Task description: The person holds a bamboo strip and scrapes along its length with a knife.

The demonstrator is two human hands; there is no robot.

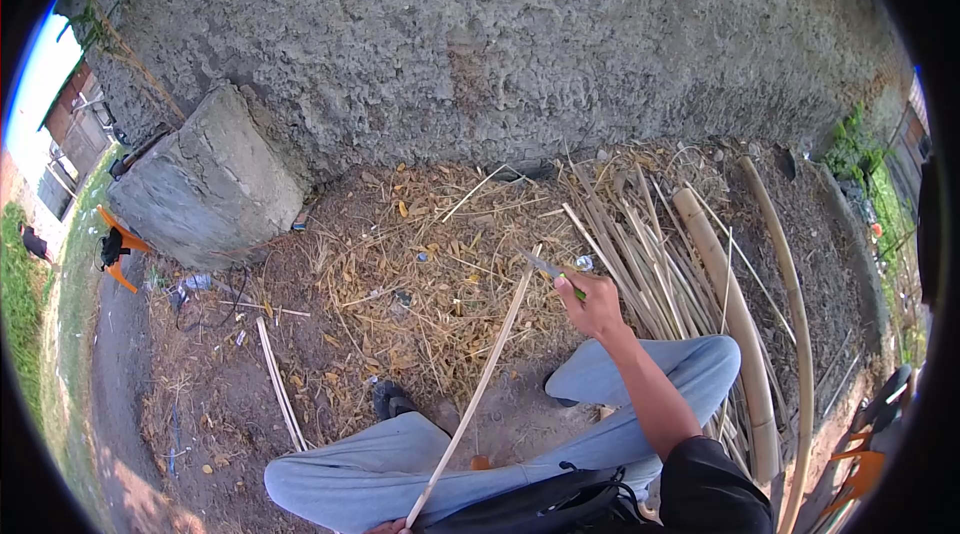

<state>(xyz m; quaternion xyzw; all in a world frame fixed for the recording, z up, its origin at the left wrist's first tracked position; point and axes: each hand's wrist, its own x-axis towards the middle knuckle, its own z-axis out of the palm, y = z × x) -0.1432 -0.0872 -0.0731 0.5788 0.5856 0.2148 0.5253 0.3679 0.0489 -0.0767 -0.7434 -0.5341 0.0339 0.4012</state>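
Observation:
My right hand (594, 308) is closed around the green handle of a knife (545, 266), its blade pointing to the upper left. The blade is close to the upper end of a long pale bamboo strip (478, 389); whether they touch I cannot tell. This strip slants down across my lap to the bottom edge. There my left hand (388, 527) grips its lower end, with only a small part of the hand in view.
Split bamboo strips (640, 264) lie piled at the right, beside a thick bamboo pole (735, 334) and a thinner curved pole (785, 304). Two strips (278, 384) rest at the left. A concrete block (215, 184) stands by the rough wall (480, 54). Shavings (420, 264) cover the ground.

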